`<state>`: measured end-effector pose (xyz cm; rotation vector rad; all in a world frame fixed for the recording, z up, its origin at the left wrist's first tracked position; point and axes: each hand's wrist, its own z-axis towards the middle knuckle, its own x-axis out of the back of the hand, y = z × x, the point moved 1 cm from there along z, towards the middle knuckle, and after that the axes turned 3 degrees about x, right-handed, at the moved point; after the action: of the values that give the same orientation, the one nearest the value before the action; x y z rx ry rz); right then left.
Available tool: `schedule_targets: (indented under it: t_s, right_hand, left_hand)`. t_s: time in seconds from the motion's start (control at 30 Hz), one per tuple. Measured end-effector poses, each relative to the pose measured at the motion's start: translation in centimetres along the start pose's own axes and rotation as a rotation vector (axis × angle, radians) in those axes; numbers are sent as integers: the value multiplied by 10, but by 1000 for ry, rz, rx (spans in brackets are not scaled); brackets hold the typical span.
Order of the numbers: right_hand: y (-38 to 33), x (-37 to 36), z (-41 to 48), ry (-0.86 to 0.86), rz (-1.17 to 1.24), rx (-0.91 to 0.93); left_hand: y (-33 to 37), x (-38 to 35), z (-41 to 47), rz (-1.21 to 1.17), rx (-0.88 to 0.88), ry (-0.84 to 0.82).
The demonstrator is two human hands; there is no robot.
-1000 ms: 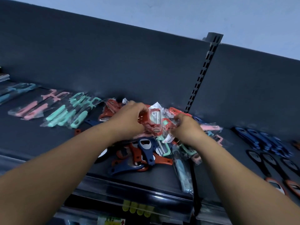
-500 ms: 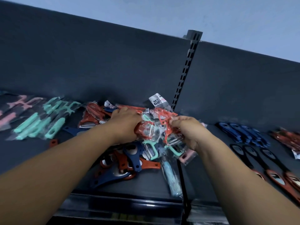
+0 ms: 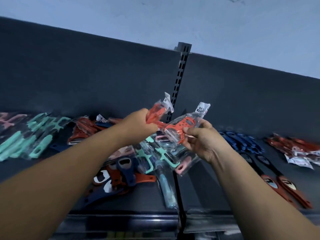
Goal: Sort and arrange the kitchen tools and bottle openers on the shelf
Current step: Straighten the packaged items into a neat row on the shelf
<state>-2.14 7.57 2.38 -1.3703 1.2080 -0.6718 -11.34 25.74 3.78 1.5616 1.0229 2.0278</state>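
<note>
Your left hand [image 3: 141, 122] is clenching round a red peeler packet [image 3: 156, 110], and your right hand [image 3: 201, 141], just beside it, is pinching a second red peeler packet [image 3: 180, 126] between thumb and fingers. Both are hanging above the mixed pile [image 3: 124, 170] on the shelf [image 3: 147, 201], mint peelers [image 3: 34, 135] lying off left, blue openers [image 3: 242, 141] off right.

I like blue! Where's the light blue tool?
The light blue tool lies low centre in the head view, at the shelf front, just right of the jumbled bottle openers.
</note>
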Motion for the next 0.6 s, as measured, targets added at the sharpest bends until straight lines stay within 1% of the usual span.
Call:
schedule_targets:
  t_s: [0.1,0.17,0.33,0.47,0.53,0.6]
  right_hand:
    - [-4,12,-8,-10,34,44]
    - [-6,24,-11,-6,67,58]
    - [-16,71,-16,2,161,99]
    - [-31,133,-16,-21,180,96]
    - [-42,170,-12,-24,147,97]
    - [-53,217,-4,9,91,142]
  left_hand:
    - [21,-18,1,-238,15,-97]
    - [33,-32,5,-311,57,-139]
    - [72,-74,13,-473,147,-100]
    - [114,-119,20,-450,134,-24]
    - [137,-145,27,-412,120,17]
    - [162,-174,36,-367,100,23]
